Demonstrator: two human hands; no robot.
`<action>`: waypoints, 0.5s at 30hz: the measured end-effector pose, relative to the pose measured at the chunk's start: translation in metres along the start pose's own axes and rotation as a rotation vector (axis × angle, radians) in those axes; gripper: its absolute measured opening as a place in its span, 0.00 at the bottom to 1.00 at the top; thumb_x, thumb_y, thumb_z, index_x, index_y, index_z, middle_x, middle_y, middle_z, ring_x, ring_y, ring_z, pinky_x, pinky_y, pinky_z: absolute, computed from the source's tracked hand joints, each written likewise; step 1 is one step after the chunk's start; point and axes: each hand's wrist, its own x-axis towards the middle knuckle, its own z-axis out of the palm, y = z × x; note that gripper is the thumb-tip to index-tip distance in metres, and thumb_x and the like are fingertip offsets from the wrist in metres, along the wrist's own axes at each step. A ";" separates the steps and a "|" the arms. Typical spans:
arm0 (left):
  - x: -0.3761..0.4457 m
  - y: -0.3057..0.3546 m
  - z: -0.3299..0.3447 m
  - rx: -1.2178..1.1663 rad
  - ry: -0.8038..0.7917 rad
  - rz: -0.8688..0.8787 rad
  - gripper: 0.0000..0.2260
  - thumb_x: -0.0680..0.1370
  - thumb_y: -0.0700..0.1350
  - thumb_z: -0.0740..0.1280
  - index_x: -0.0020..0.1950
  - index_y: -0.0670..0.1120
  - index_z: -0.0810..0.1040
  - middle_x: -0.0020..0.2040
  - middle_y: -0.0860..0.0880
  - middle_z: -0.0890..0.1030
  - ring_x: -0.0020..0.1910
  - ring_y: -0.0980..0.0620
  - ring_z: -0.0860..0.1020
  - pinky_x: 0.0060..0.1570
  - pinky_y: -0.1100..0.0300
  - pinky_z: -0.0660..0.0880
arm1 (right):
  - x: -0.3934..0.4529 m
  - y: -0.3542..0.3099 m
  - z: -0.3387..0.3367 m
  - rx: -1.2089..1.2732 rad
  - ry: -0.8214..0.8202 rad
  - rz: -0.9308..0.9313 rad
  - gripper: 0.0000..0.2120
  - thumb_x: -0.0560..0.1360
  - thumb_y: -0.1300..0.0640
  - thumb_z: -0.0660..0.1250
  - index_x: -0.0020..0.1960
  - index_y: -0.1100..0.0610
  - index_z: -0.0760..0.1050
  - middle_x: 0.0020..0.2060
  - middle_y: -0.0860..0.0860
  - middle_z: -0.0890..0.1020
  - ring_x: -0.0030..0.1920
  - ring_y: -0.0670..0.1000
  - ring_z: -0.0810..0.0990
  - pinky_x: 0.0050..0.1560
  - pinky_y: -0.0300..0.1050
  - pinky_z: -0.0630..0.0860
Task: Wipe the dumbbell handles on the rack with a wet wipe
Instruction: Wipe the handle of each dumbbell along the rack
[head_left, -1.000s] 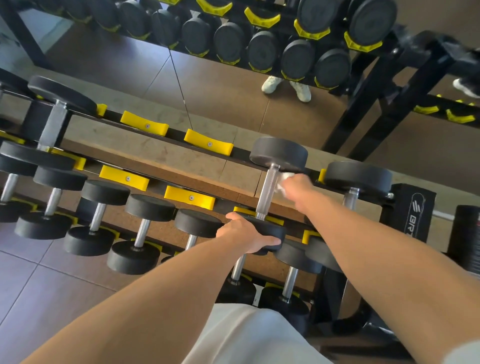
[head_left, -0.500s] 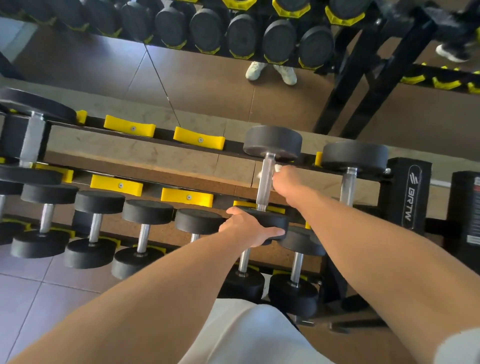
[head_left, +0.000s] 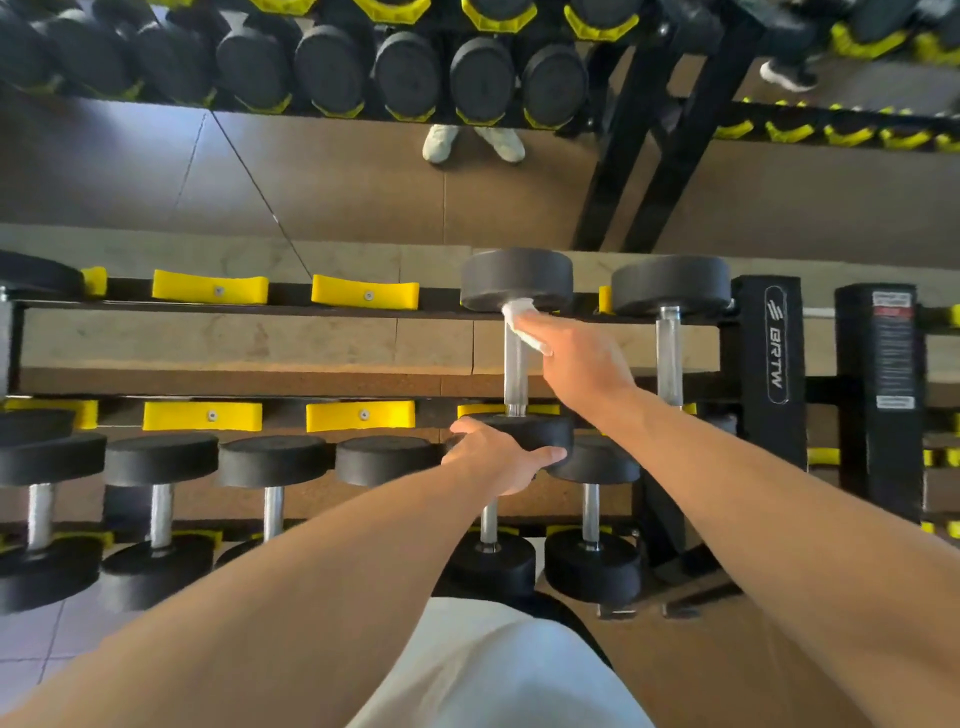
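Note:
A black dumbbell with a chrome handle (head_left: 515, 371) lies on the top tier of the rack (head_left: 769, 343). My right hand (head_left: 576, 358) holds a white wet wipe (head_left: 522, 322) against the far end of that handle, just under the far weight head (head_left: 517, 278). My left hand (head_left: 498, 457) grips the near weight head (head_left: 540, 434) of the same dumbbell from the left and below. A second dumbbell (head_left: 669, 353) lies on the top tier to the right.
Yellow cradles (head_left: 210, 287) sit vacant on the top tier to the left. Several smaller dumbbells (head_left: 161, 506) line the lower tier. A mirror behind reflects the rack and white shoes (head_left: 470, 141). A black upright post (head_left: 875, 400) stands at right.
My right hand with the wipe has slid up the handle toward the far weight head. My left hand stays on the near head. The camera has tilted downward.

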 end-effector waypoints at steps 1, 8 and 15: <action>-0.003 -0.005 0.001 -0.075 0.047 0.035 0.65 0.62 0.80 0.66 0.81 0.42 0.37 0.75 0.41 0.68 0.68 0.39 0.74 0.65 0.46 0.75 | 0.002 0.003 0.004 -0.063 -0.026 -0.101 0.23 0.81 0.64 0.61 0.74 0.51 0.68 0.67 0.51 0.77 0.66 0.53 0.77 0.63 0.46 0.76; -0.012 -0.064 0.009 -0.332 0.116 0.262 0.54 0.73 0.67 0.71 0.82 0.51 0.37 0.74 0.44 0.71 0.65 0.44 0.77 0.56 0.53 0.78 | -0.021 0.024 0.026 -0.262 -0.441 -0.251 0.25 0.82 0.63 0.57 0.74 0.42 0.67 0.78 0.50 0.60 0.77 0.54 0.60 0.76 0.53 0.59; -0.035 -0.093 0.022 -0.704 0.365 0.347 0.41 0.73 0.62 0.74 0.79 0.57 0.55 0.57 0.53 0.78 0.51 0.55 0.77 0.48 0.62 0.77 | -0.033 0.004 0.007 0.419 -0.375 0.343 0.17 0.82 0.49 0.60 0.69 0.50 0.73 0.62 0.46 0.78 0.61 0.50 0.75 0.61 0.43 0.73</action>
